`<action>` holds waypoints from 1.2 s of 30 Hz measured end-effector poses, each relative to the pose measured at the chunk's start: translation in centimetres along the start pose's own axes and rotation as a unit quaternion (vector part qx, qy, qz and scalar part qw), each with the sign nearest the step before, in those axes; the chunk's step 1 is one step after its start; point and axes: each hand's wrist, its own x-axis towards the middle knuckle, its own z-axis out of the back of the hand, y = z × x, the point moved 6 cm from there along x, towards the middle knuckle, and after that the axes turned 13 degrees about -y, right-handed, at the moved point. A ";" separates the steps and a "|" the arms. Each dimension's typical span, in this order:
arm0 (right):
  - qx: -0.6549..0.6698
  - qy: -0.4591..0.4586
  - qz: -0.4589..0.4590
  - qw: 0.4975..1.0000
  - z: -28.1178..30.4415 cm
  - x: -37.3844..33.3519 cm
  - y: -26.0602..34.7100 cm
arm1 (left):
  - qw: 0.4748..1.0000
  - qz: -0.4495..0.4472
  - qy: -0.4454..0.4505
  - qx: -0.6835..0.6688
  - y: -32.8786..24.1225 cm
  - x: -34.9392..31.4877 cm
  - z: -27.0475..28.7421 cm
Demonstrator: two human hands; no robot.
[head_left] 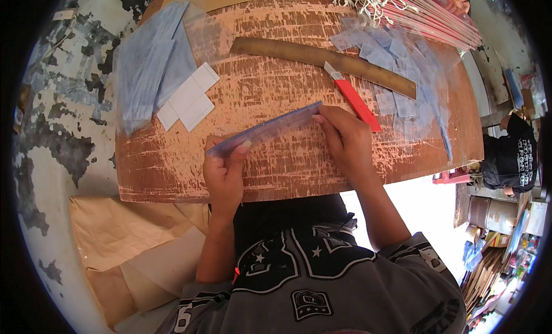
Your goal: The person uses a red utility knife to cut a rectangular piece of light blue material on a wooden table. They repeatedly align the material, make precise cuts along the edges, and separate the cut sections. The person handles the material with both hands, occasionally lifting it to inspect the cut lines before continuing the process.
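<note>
A narrow strip of clear bluish plastic sheets (265, 130) is stretched between my two hands, tilted up toward the right, above the scratched wooden table (270, 167). My left hand (225, 164) pinches its lower left end, thumb on top. At the upper right end, my right hand (347, 135) grips it between thumb and fingers. Just beyond my right hand lies a red utility knife (357, 105) with its blade out. Past it rests a long brown ruler-like strip (322, 59). White cut card pieces (190, 98) lie beyond my left hand.
Long bluish plastic sheets (146, 69) are stacked at the far left. Small cut plastic pieces (402, 64) are heaped at the right, below a bundle of pink-and-white sticks with white strings (414, 12). Brown paper (132, 230) sits at lower left. Another person (509, 156) is at the far right.
</note>
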 end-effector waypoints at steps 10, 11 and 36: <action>0.094 0.087 -0.128 0.983 0.1 0.5 1.0 | 0.992 0.107 0.023 -0.063 -3.3 0.9 0.6; 0.103 0.099 -0.150 0.978 0.0 0.5 1.0 | 0.988 0.131 0.026 -0.081 -3.3 0.8 0.6; 0.275 0.196 -0.356 0.871 -0.5 -1.7 3.2 | 0.956 0.167 0.010 -0.242 -3.1 -0.9 1.0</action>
